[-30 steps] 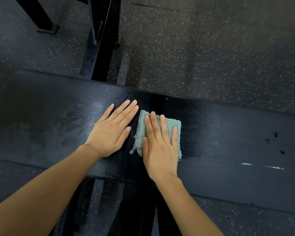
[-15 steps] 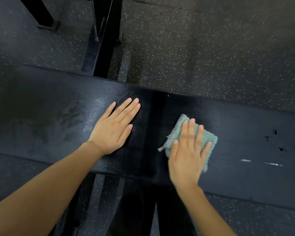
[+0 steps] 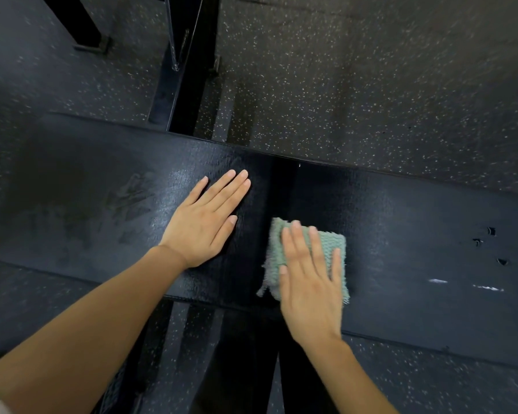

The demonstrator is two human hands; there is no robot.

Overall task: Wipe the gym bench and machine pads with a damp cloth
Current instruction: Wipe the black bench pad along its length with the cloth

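A: Where was the cloth (image 3: 332,243)?
B: On the worktop (image 3: 416,210), just right of the dark gap (image 3: 281,189) between its two pads, near the front edge. The right hand (image 3: 310,282) lay flat over it, fingers (image 3: 301,243) straight and a little apart, pressing rather than gripping. The hand hid most of the cloth; only its far corner and frayed left edge showed.
A: And the left hand (image 3: 205,222)?
B: Palm down on the bare left pad, fingers (image 3: 225,192) straight and close together, holding nothing, apart from the cloth.
A: Anything hard to read?
B: The right hand was blurred. The worktop's left end faded into shadow and its right end ran out of view. Small tears (image 3: 491,231) and two white streaks (image 3: 438,281) marked the right pad; what the streaks were, I couldn't tell. A black frame (image 3: 192,85) crossed the speckled floor (image 3: 341,85) behind, its top cut off. Both forearms were cut off at the bottom edge.
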